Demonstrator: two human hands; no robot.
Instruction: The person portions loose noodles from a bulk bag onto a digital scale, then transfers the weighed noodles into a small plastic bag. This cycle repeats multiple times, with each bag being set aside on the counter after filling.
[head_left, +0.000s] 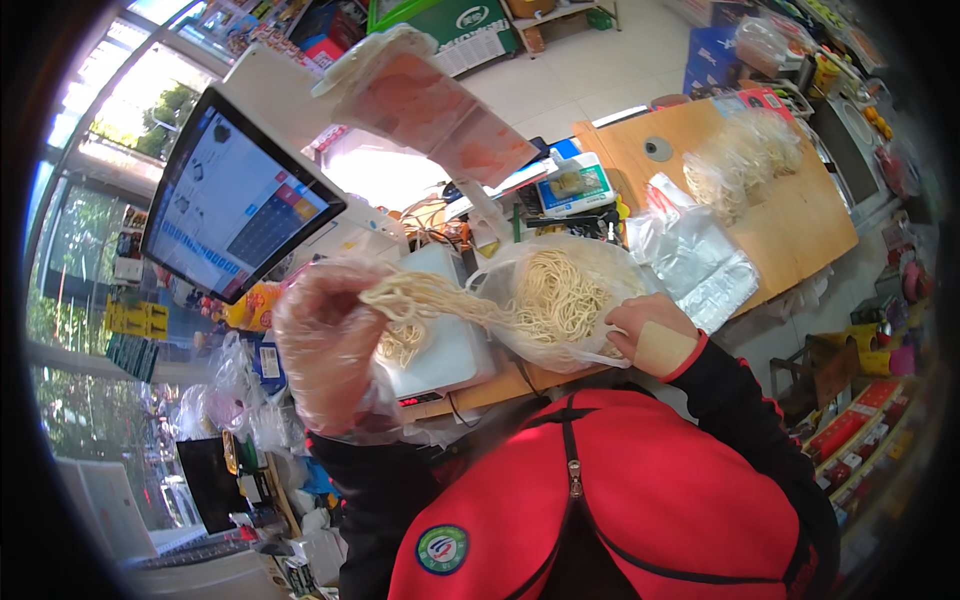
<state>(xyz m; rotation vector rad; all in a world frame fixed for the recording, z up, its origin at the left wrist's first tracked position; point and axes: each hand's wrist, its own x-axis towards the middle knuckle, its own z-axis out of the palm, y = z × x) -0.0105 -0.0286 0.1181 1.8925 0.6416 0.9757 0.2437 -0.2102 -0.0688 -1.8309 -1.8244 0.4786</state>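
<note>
My left hand (326, 349), in a clear plastic glove, grips a bundle of pale noodles (420, 292) and holds it above an electronic scale (450, 360). The strands stretch right to a larger heap of noodles (559, 296) inside an open translucent plastic bag (502, 274). A small portion of noodles (403, 343) lies on the scale's plate, just right of the glove. Bare, with a tan patch on its back, my right hand (652, 330) has its fingers curled on the bag's right rim.
A touchscreen register (240, 195) stands at the upper left. Flat plastic bags (701, 255) lie right of the noodle bag. Bagged noodles (739, 165) rest on the wooden table (802, 217). A pack of wipes (576, 184) and a cable lie behind the noodle bag.
</note>
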